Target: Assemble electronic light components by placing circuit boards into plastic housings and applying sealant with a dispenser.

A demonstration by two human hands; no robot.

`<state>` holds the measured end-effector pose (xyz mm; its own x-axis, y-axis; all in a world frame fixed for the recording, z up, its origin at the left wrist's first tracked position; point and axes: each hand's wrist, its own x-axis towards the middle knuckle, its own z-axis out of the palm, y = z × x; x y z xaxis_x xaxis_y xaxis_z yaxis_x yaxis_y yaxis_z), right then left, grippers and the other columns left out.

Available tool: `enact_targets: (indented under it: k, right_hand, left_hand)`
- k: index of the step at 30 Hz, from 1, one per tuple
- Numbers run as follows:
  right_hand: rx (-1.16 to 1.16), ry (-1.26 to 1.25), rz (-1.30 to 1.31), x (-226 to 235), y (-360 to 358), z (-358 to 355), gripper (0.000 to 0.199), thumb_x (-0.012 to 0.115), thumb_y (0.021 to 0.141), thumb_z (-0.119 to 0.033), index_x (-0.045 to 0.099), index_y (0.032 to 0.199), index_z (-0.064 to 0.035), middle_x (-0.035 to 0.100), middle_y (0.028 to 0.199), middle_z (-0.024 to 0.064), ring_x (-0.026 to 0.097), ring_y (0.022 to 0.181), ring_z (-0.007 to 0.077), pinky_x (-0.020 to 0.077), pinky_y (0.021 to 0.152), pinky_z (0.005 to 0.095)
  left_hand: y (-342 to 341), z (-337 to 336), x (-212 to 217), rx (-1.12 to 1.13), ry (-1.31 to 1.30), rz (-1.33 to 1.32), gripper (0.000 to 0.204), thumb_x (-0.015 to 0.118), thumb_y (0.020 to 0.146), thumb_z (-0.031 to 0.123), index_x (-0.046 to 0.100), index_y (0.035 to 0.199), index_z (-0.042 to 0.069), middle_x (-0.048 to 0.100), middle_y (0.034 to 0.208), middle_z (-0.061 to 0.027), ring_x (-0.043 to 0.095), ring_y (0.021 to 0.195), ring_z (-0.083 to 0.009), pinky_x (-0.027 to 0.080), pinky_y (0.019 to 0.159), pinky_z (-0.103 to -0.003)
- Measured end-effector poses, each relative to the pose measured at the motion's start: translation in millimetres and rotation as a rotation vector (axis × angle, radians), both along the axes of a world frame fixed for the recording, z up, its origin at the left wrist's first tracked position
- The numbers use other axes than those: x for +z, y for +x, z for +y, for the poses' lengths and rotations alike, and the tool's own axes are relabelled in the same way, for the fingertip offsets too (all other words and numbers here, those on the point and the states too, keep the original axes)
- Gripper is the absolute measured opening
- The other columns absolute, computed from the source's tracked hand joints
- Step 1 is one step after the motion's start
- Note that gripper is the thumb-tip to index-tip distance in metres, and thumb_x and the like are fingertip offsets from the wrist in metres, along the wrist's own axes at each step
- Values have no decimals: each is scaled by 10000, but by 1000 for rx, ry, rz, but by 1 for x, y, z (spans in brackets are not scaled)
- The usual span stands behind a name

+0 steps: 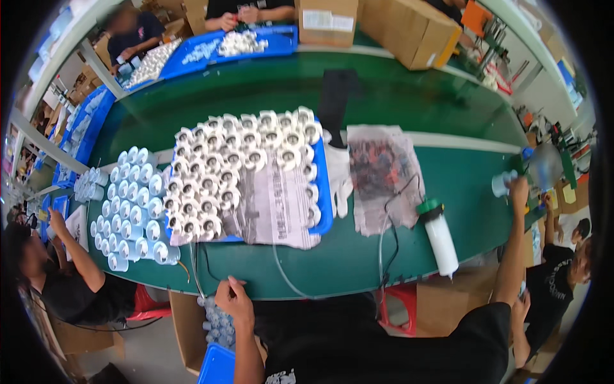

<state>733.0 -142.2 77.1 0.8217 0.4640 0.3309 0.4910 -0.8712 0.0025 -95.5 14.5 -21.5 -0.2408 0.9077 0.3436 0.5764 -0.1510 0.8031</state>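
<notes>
One pale-blue cup in the right hand, fingers grasping it, left hand empty, fingers loosely curled

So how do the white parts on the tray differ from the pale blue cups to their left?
The white parts are white with dark round centres; the cups are pale blue. The white parts have wavy, flared outlines, whereas the cups have plain, straight sides. The white parts sit on the blue tray, while the cups stand directly on the green table. Both are set out in many rough rows.
</notes>
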Motion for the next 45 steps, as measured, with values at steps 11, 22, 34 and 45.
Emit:
enact_targets:
  k: [11,22,34,45]
  right_hand:
    - [864,117,767,40,-504,105,172,695,824,-179,626,835,-22,622,728,179,627,645,342,478,598,448]
    - [499,330,478,20,-502,96,257,701,874,-281,693,946,-34,628,795,145,637,728,326,508,639,422]
    - [437,107,352,-23,-371,77,697,779,790,-478,574,1223,28,678,1005,275,684,941,375,524,766,422]
    - [864,1468,1386,69,-385,125,947,738,658,-544,420,1331,42,530,1052,125,511,952,253,384,918,428]
  left_hand:
    - [88,-27,67,-696,7,126,806,882,658,338,530,1323,49,581,1268,-118,443,1256,-343,335,1050,-452]
    - [95,-11,42,-626,-163,376,739,869,675,227,552,1318,50,598,1300,-96,387,1343,-373,201,1139,-567]
    - [92,-4,27,-675,-145,269,650,840,676,201,587,1259,62,612,1209,-91,516,1216,-279,228,1119,-559]
    - [93,-5,30,-612,-76,258,674,887,633,274,588,1213,107,635,1166,-53,558,1159,-259,236,1119,-530]
